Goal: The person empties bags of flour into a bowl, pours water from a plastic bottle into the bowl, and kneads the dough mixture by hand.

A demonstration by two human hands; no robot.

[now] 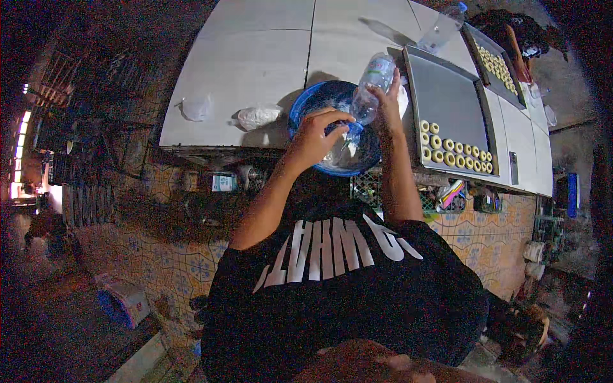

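Observation:
A clear plastic bottle is tilted neck-down over a blue basin. My right hand is wrapped round the bottle's body. At its lower end, the fingers of my left hand close on the blue cap. Whether the cap is on tight cannot be made out. White, powdery-looking stuff lies inside the basin, partly hidden by my hands and the bottle.
Right of the basin, a metal tray holds ring-shaped dough pieces. Beyond are another clear bottle, a second filled tray and another person. Two white bundles lie left on the table. A phone lies right.

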